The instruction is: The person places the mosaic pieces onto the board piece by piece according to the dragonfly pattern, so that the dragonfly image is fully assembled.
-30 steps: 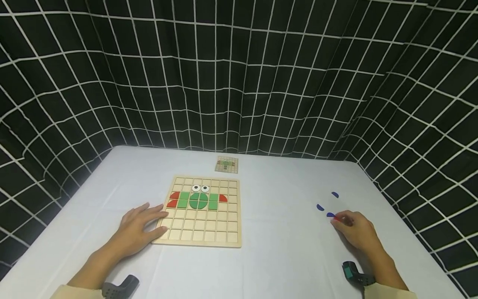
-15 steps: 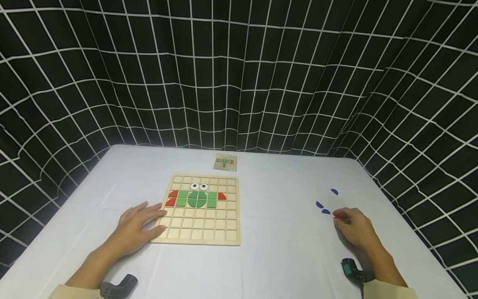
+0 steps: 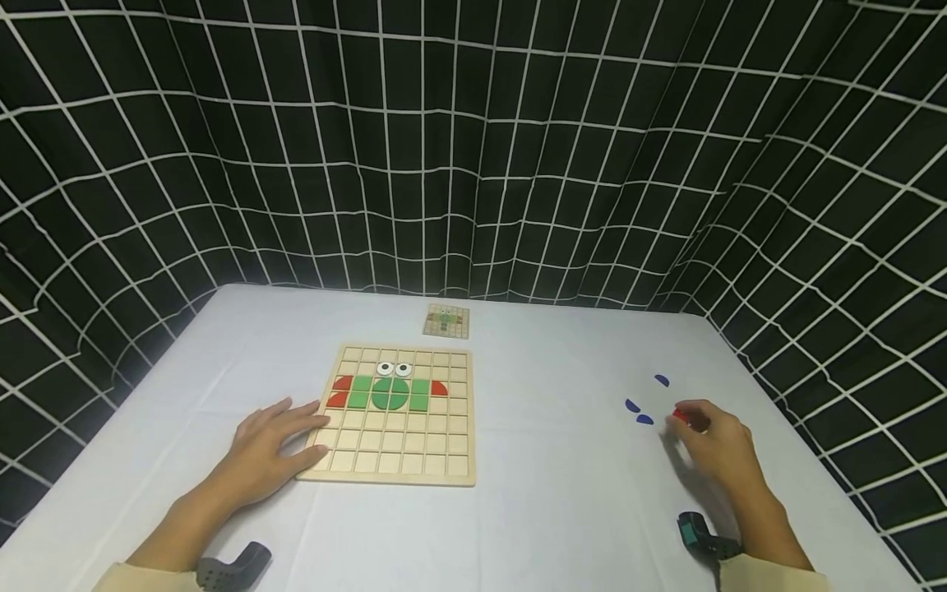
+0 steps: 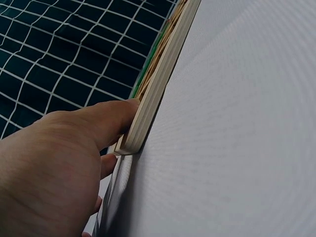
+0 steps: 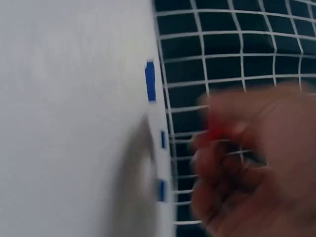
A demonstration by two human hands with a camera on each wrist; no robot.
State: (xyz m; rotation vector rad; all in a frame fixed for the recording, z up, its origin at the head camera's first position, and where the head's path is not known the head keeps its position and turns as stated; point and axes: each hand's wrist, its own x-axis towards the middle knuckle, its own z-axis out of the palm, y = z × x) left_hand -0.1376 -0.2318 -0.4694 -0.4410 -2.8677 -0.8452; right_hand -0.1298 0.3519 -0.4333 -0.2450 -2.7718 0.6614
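Observation:
A wooden grid board (image 3: 399, 444) lies left of the middle of the table. Set on it are green squares (image 3: 418, 395), a green circle of quarter pieces (image 3: 390, 395), red quarter-round pieces (image 3: 440, 388) and two eye pieces (image 3: 385, 369). My left hand (image 3: 270, 452) rests on the board's left edge with fingers spread; the left wrist view shows the thumb touching its corner. At the right, my right hand (image 3: 716, 438) pinches a red piece (image 3: 680, 416) between thumb and fingertips, held above the cloth. Fingers hide most of that piece, and it is blurred in the right wrist view.
Several blue half-round pieces (image 3: 645, 419) lie on the white tablecloth (image 3: 562, 460) just left of and beyond the right hand. A small pattern card (image 3: 446, 321) lies behind the board. A black curtain with white grid lines (image 3: 444, 148) surrounds the table's far sides.
My right hand has drawn the red piece away from the nearest blue piece and lifted it off the cloth, shifting slightly right. The left hand stays on the board.

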